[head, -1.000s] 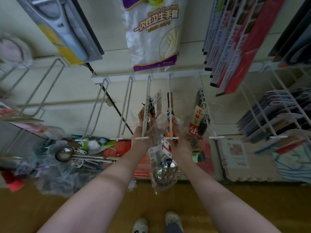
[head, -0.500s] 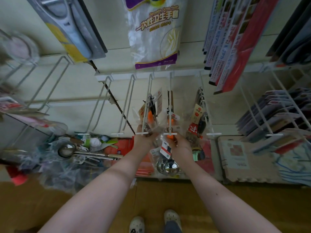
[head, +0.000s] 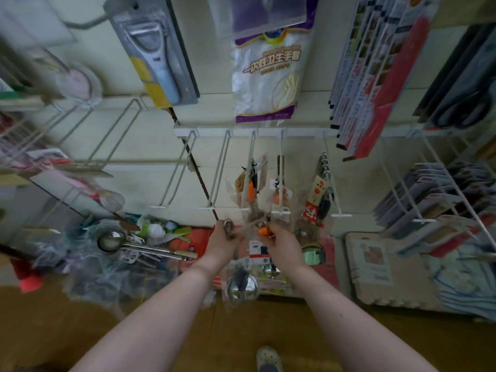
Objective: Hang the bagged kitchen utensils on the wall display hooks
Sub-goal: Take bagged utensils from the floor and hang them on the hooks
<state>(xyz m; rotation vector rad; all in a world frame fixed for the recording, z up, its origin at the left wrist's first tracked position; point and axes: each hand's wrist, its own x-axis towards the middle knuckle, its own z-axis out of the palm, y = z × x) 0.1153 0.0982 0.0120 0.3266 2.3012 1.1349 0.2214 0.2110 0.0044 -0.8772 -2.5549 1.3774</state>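
Cream wall (head: 150, 146) carries white wire hooks (head: 281, 167). Left hand (head: 225, 238) and right hand (head: 280, 244) both pinch the bagged ladle (head: 241, 287) by its top, just below the hook tips, with the bowl hanging between the 2 wrists. Versus 0.5 s ago, both hands sit lower, off the tips.

Two bare hooks, the outer hook (head: 175, 177) and inner hook (head: 218, 170), leave open passage left of centre. The loaded hooks (head: 281, 151) beside them are crowded with hanging utensils (head: 318, 200). The left hand (head: 224, 241), right hand (head: 280, 244) and the bagged ladle (head: 241, 287) they grip block the tips. A glove packet (head: 268, 76) overhangs the rail (head: 303, 131).
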